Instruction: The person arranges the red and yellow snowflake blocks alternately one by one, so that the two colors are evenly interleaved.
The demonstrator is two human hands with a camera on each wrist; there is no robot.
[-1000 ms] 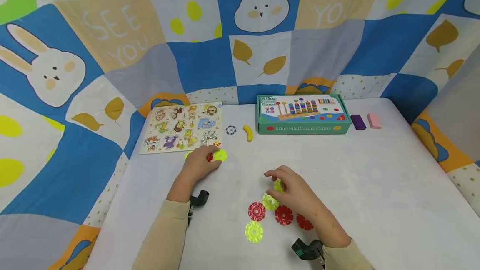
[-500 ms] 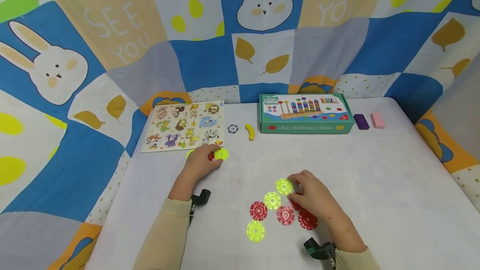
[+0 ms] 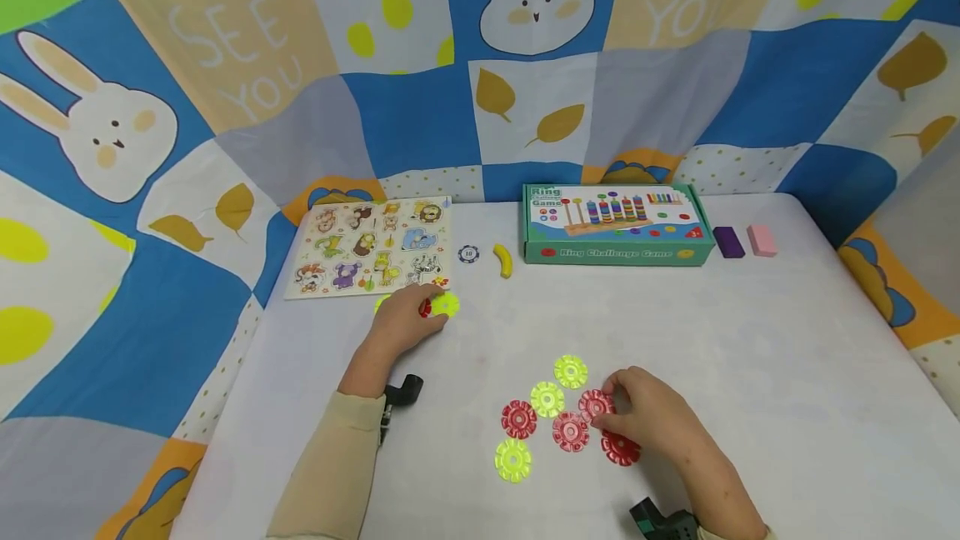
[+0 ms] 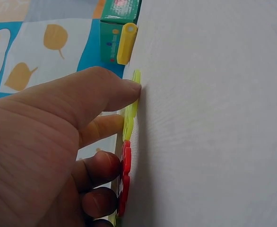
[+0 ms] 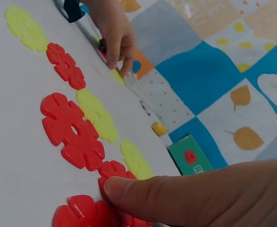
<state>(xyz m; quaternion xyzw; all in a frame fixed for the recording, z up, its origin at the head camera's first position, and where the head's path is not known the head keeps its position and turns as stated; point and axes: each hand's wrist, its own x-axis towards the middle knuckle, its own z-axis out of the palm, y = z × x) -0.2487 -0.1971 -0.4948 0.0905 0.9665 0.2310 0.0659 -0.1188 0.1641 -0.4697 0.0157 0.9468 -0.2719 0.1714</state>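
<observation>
In the head view my left hand (image 3: 405, 323) is at a short row of snowflake discs in front of the animal board. Its thumb and index finger pinch the edges of a yellow snowflake disc (image 3: 447, 304); a red disc (image 3: 425, 308) and another yellow one (image 3: 381, 302) are partly hidden. The left wrist view shows the thumb (image 4: 124, 92) against the yellow disc and curled fingers by red discs (image 4: 124, 189). My right hand (image 3: 660, 415) pinches a red snowflake disc (image 3: 595, 405) on the table. Around it lie yellow discs (image 3: 571, 371) and red discs (image 3: 571, 432).
The animal puzzle board (image 3: 367, 248) lies at the back left. Right of it are a round chip (image 3: 468, 254) marked 10, a toy banana (image 3: 503, 261) and a green Ring Challenge Game box (image 3: 618, 227). Purple (image 3: 728, 242) and pink (image 3: 762, 240) blocks lie at the far right.
My right hand has moved right and towards me, from over the yellow discs to a red disc, uncovering the yellow ones. My left hand stays in place. The head view has shifted slightly.
</observation>
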